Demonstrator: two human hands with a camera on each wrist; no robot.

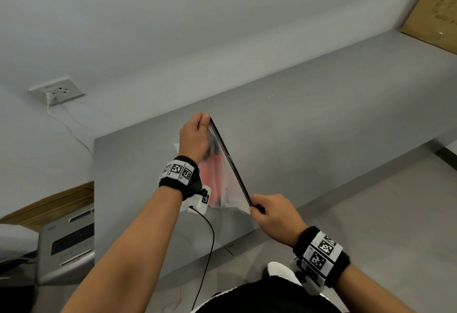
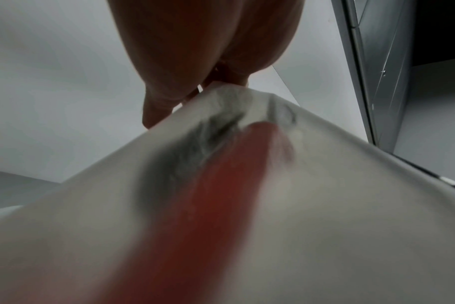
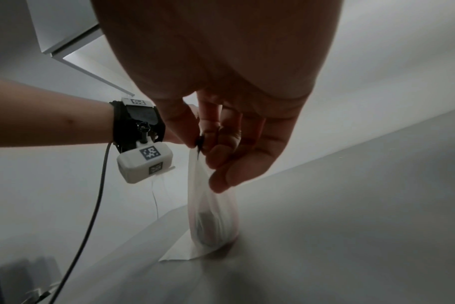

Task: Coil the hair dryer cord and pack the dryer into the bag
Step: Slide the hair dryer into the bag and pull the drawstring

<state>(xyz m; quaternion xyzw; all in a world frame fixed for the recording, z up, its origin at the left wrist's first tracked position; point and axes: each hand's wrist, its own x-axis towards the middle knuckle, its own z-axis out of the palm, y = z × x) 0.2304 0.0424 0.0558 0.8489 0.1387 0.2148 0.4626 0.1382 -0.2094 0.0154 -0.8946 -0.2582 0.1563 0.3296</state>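
A frosted clear bag (image 1: 223,179) with a black zipper strip along its top stands on the grey table (image 1: 321,119). Inside it show the orange-red hair dryer (image 1: 215,176) and the dark bundle of its cord (image 2: 185,152). My left hand (image 1: 197,127) pinches the far end of the zipper strip. My right hand (image 1: 267,210) pinches the near end, thumb and fingers on the small black slider (image 3: 200,142). In the right wrist view the bag (image 3: 210,216) hangs down to the table with the dryer as a dark shape at its bottom.
A wall socket (image 1: 57,90) with a white cable plugged in sits at the left. A grey machine (image 1: 66,241) stands low on the left beside the table. A cardboard sheet (image 1: 435,8) leans at the top right. Grey floor (image 1: 371,213) lies right of the table.
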